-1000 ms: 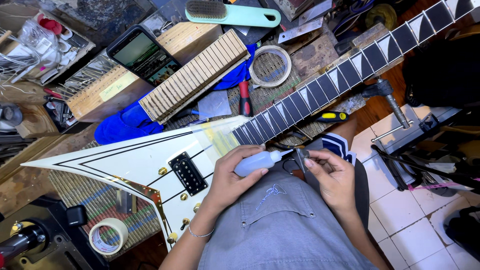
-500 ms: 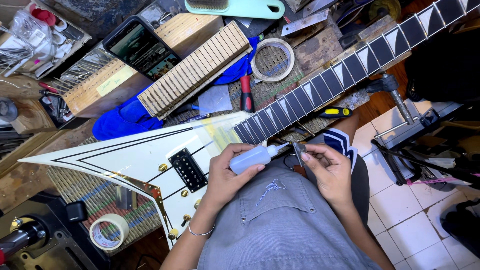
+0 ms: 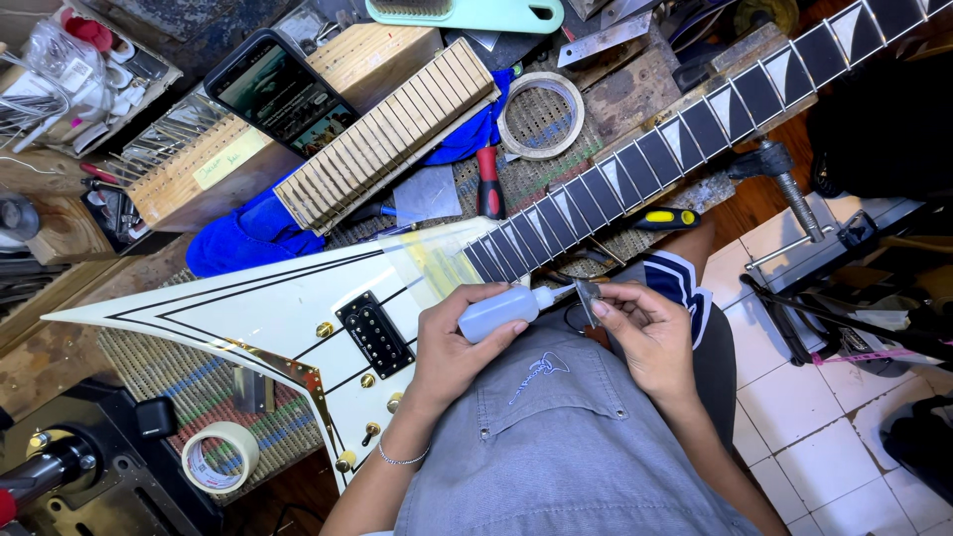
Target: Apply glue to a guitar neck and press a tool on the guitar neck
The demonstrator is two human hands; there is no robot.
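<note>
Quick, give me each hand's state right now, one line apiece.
Left hand: closed around a small squeeze bottle, nozzle pointing at the right hand.
Right hand: fingers pinched on a small metal blade at the nozzle tip.

The person wears a grey-blue buttoned shirt (image 3: 556, 437) with small round snaps and a pale embroidered emblem (image 3: 539, 372) on the chest. A thin silver bracelet (image 3: 402, 459) circles the left wrist. Both forearms are bare, and dark trousers (image 3: 717, 367) show at the right.
</note>
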